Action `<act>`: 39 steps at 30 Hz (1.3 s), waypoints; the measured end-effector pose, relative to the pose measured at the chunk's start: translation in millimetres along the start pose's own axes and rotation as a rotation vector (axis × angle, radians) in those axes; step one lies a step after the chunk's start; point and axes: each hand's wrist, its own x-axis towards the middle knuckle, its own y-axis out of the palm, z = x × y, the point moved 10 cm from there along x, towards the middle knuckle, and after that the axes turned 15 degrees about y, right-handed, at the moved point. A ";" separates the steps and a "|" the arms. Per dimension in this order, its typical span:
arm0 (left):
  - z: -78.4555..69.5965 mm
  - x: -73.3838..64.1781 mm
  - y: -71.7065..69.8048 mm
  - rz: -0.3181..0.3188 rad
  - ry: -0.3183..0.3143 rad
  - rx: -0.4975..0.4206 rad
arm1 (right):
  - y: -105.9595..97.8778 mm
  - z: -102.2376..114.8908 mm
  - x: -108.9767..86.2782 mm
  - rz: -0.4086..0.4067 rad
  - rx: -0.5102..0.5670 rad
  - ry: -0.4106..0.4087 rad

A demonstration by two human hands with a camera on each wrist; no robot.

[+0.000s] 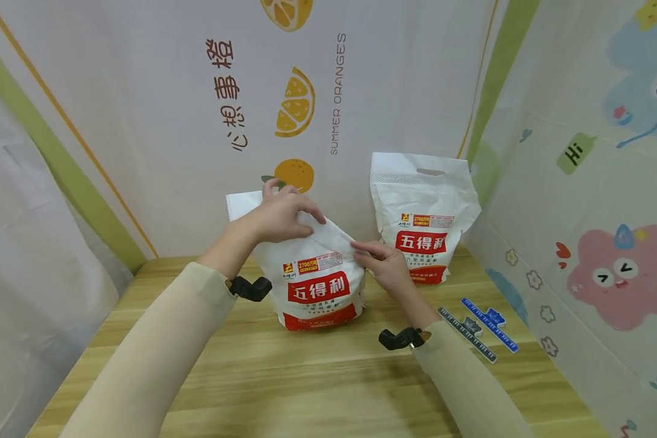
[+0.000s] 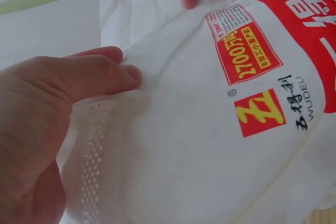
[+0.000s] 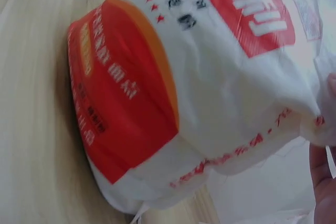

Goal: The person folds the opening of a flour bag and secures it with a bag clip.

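A white flour bag [image 1: 320, 280] with red and yellow print stands upright on the table, its top edge slanting down to the right in the head view. My left hand [image 1: 285, 216] holds that top from above, fingers behind the edge. In the left wrist view the left thumb [image 2: 102, 74] lies on the white plastic beside a dotted perforated strip. Thumb and fingers of my right hand [image 1: 383, 261] pinch the bag's upper right corner. The right wrist view shows the bag's red lower panel [image 3: 121, 93] against the tabletop, with the right hand [image 3: 325, 177] at the frame's edge.
A second, similar flour bag [image 1: 427, 219] with a handle slot stands behind to the right. Grey [image 1: 468, 334] and blue [image 1: 490, 324] ruler-like strips lie on the wooden table [image 1: 306, 389] at the right. Printed curtains [image 1: 170, 121] hang behind and at both sides.
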 end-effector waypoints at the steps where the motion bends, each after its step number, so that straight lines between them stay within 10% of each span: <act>1: -0.1 -0.2 0.1 0.005 0.001 0.005 | -1.3 -0.9 -0.2 -0.007 0.000 -0.008; 25: -6.9 -4.9 -6.9 -0.033 0.085 0.050 | -12.6 -0.9 -7.0 -0.101 0.055 -0.116; 39: -7.9 1.2 -0.8 0.015 0.075 0.068 | 4.1 14.6 -5.7 -0.005 -0.004 -0.147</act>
